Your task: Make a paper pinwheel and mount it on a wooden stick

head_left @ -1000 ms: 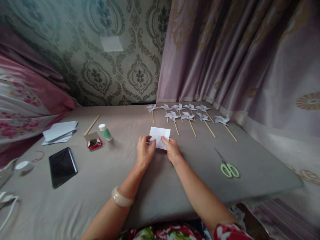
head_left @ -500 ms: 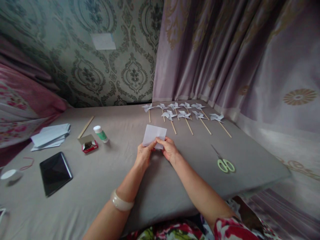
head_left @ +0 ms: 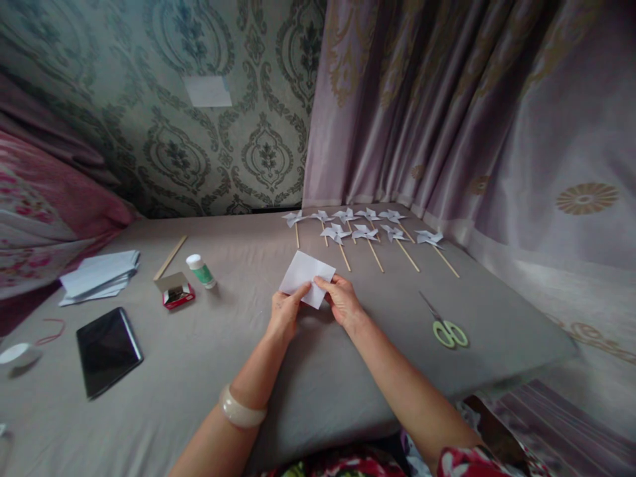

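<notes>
A white square sheet of paper (head_left: pixel 304 270) is held above the table, turned with one corner toward me. My left hand (head_left: pixel 287 308) pinches its lower left side, thumb on top and the other fingers hidden beneath. On the right edge, my right hand (head_left: pixel 341 297) grips the same sheet, its thumb also lying on the paper. Both thumb tips are close together near the sheet's middle. Beyond the hands lie several white paper pinwheels (head_left: pixel 365 232) on wooden sticks, in two rows.
Green-handled scissors (head_left: pixel 450 332) lie to the right. Leftward are a glue stick (head_left: pixel 201 271), an open red box (head_left: pixel 177 295), wooden sticks (head_left: pixel 170 257), a stack of paper (head_left: pixel 99 273), a dark tablet (head_left: pixel 108 352) and a white round object (head_left: pixel 17 354). The grey-covered table (head_left: pixel 223 358) meets curtains at right.
The paper has been turned, from edges roughly level to a corner pointing toward me. Both hands still hold it, with the thumbs slightly shifted. The view has tipped up a little.
</notes>
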`<state>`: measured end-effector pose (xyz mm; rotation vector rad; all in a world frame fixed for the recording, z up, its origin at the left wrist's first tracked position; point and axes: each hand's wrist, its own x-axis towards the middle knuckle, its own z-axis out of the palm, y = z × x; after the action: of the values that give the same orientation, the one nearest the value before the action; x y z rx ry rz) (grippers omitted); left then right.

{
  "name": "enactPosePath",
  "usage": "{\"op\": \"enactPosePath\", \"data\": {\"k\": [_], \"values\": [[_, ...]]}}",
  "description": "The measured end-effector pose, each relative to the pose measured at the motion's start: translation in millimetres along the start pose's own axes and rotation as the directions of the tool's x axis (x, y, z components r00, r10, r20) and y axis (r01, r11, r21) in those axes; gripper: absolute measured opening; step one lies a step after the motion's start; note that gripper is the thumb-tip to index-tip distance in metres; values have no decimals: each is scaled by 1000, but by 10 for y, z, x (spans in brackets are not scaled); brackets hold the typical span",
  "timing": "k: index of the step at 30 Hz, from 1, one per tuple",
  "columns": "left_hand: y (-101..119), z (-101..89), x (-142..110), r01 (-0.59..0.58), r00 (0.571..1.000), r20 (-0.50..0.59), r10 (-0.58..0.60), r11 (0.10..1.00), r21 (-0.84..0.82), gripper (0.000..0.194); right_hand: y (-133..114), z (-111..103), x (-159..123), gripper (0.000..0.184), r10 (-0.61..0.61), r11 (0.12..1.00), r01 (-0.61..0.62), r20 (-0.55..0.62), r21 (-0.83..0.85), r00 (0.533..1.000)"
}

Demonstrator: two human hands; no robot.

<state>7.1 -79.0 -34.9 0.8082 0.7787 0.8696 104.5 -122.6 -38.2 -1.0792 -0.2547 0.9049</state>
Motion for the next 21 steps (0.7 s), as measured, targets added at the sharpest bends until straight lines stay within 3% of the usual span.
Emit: {"op": "enactPosePath", "data": {"k": [4,9,12,16,17,18,21], "values": [[-33,-40,32,-33,999,-26,36,995,93,37,-246,-322,-82,36,-91,986,81,-65,-149,994],[-27,-117,105,-33,985,-163,56,990,140,32,-646,-1223,-277,41,-202,859,80,-191,-505,961],[-31,-158,131,-47,982,-171,74,987,156,34,-870,-1915,-450,39,-250,662,-20,-245,-750,937],[-66,-173,143,-59,991,-107,79,983,173,33,-1054,-2673,-656,27,-364,151,-118,-166,-982,917],[-72,-171,145,-60,993,-89,76,983,172,32,-1071,-2790,-685,26,-346,92,-144,-167,-985,923],[-75,-168,147,-61,995,-73,74,984,167,30,-1077,-2873,-703,25,-338,82,-182,-199,-980,920],[-68,-161,156,-52,997,-45,59,989,139,28,-1063,-2938,-719,20,-324,76,-149,-166,-986,931]]}}
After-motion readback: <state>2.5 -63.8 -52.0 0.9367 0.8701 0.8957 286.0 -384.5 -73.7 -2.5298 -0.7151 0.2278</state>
